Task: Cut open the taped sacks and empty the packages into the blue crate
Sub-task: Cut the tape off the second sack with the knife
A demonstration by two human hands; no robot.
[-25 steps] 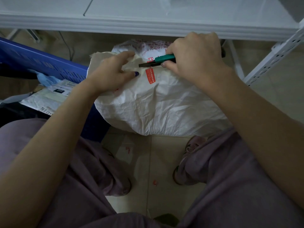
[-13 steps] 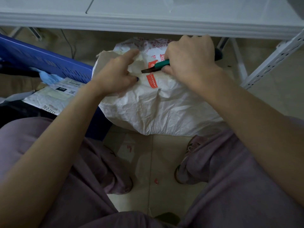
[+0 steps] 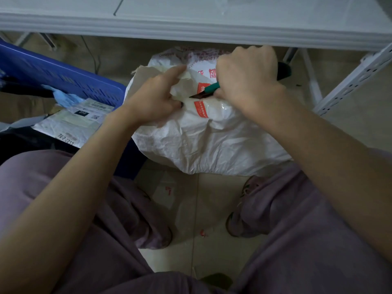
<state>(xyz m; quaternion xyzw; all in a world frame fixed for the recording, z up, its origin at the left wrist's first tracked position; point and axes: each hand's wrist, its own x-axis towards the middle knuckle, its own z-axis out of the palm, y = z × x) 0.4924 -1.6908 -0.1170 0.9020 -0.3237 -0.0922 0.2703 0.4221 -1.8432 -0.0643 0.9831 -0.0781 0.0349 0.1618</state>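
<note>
One white sack (image 3: 201,145) on the floor, touching the blue crate (image 3: 63,77). Right hand (image 3: 246,77) closed around a green knife (image 3: 209,88), blade at the sack's top. Left hand (image 3: 154,98) pinching the crumpled fold beside it.

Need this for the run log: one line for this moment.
phase: cutting sack | left hand: holds sack | right hand: grips knife, blade on sack | crate: beside sack

The sack (image 3: 212,143) sits on the floor (image 3: 214,209), its far end under the shelf (image 3: 191,20). Left of the sack, touching it, stands the crate (image 3: 63,75), a package (image 3: 70,126) inside. On the sack's top lie the left grip (image 3: 152,98) and the right grip (image 3: 246,77), which holds the knife (image 3: 209,88).
</note>
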